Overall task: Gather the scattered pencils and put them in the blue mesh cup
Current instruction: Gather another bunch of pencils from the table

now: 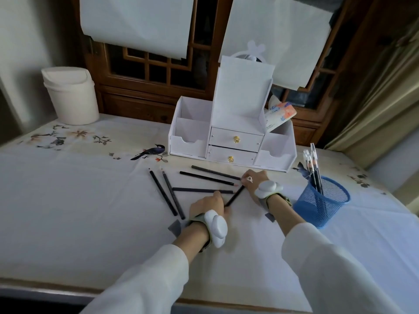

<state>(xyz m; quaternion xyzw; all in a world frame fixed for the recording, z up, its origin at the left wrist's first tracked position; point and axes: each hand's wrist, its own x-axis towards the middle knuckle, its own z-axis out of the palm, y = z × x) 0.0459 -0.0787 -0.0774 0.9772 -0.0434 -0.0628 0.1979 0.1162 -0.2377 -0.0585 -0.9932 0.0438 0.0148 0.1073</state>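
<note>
Soft, dim daylight filters through paper sheets at 12 o'clock, leaving the white tablecloth cool and evenly lit. Shadows are faint, pooling bluish beside the blue mesh cup at 3 o'clock. Wide-angle distortion bends the edges; sleeves at 6 o'clock blur softly.

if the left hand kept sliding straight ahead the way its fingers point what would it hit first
Most likely the crosswise pencil, lying just beyond the fingertips of the left hand; they may already touch it. Farther on lies a slanted pencil, then the white organiser.
</note>
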